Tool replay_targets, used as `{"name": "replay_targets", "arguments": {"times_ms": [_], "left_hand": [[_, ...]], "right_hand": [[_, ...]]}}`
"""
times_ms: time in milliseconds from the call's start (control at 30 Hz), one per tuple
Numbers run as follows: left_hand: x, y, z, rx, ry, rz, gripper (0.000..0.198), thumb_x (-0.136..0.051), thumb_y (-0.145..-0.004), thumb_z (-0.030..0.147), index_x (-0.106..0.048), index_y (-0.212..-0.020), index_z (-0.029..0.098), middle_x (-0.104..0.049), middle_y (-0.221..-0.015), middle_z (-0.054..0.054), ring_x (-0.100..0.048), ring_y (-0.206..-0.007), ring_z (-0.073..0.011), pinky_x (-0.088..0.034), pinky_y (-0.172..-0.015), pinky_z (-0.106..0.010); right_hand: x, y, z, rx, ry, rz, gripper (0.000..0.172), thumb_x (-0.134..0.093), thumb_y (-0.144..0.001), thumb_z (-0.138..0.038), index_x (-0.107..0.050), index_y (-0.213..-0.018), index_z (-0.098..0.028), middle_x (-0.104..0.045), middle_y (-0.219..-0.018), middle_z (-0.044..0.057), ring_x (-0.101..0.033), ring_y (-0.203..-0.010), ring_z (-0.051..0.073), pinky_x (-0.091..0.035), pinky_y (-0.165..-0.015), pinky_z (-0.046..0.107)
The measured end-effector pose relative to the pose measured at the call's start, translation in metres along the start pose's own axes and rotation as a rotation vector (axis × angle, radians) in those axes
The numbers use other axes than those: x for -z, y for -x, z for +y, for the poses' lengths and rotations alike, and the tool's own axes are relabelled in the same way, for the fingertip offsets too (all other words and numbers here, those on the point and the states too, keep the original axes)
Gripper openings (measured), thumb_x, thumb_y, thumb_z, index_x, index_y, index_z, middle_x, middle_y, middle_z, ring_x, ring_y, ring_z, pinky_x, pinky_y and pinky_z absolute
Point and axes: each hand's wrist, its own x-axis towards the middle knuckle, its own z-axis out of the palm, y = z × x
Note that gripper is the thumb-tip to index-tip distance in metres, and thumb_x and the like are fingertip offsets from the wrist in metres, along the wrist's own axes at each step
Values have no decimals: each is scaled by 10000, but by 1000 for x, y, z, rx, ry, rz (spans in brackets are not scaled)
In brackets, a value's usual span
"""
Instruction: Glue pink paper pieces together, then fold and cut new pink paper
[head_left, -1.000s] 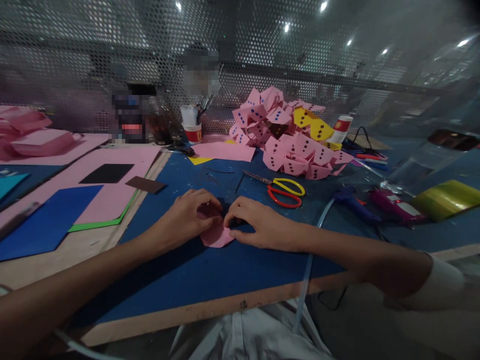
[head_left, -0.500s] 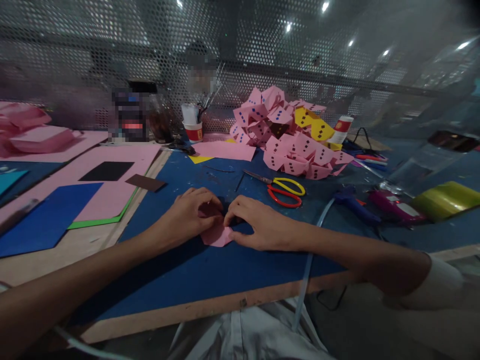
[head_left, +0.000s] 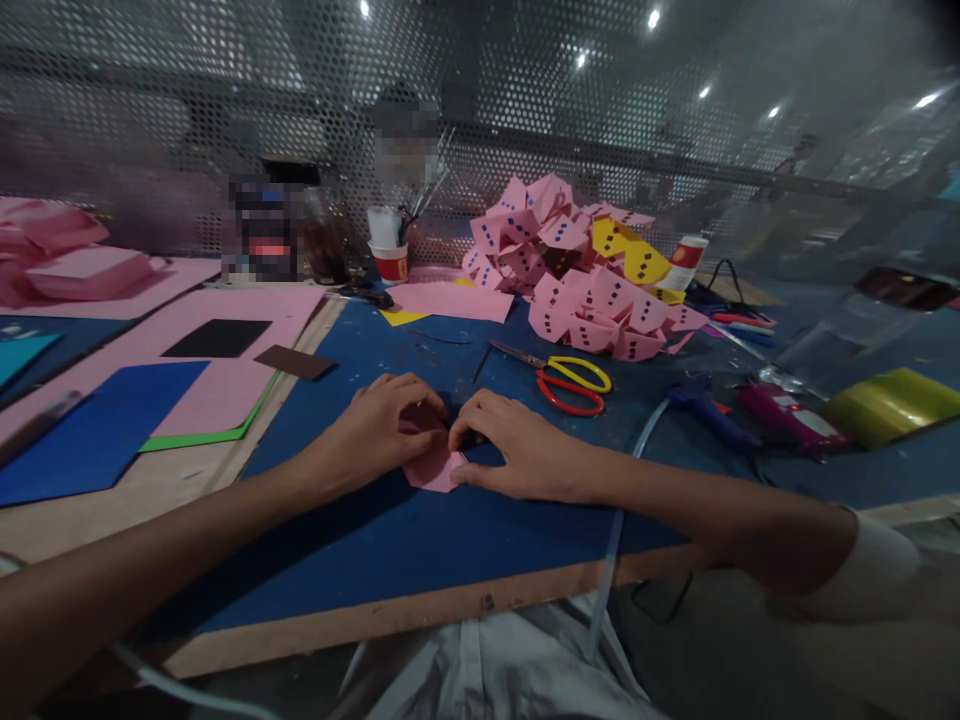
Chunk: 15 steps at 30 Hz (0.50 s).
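Note:
A small piece of pink craft paper [head_left: 433, 472] with angled edges lies low over the blue tabletop, partly hidden by my fingers. My left hand [head_left: 390, 425] grips it from the left, with thumb and fingers curled around its upper edge. On the other side, my right hand [head_left: 510, 445] pinches the right edge between thumb and fingers. Just beyond my right hand are scissors [head_left: 574, 382] with one yellow and one red handle, their blades pointing left.
Pink folded pieces with dark diamonds [head_left: 592, 290] are heaped at the back. To the right lie a blue glue gun [head_left: 709, 412], its pale glue stick [head_left: 637, 450], and a magenta tool [head_left: 787, 415]. Coloured sheets [head_left: 247, 395] cover the left. A paper cup [head_left: 389, 264] holds tools.
The pink paper tilts very slightly between my hands. Both hands keep nearly the same place and grip; the whole view shifts a little.

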Motion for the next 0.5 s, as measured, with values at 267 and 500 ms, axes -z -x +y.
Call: {"name": "replay_targets", "arguments": {"times_ms": [267,500], "left_hand": [[0,0,-1,-4,0,6,147,-644,-813,292,-741,-920,262,-724,-1034,-41,-604,-1018,-272,-480,-930,-428],[0,-1,-1,-10,-5,20,142,-664,-817,342,-739,-910,265,-735,-1027,-32,-612,-1011,-274,-466,-960,-436]], "right_hand": [[0,0,-2,-45,13,-15,364,-781,-895,-495,-641,-1099,-228,-592,-1225,72,-585,-1099,250,-440,-992,436],[7,-2,-5,-50,-56,-40,174,-679,-905,-180,-643,-1071,-218,-624,-1175,62,-607,-1126,228,-433,-1019,433]]}}
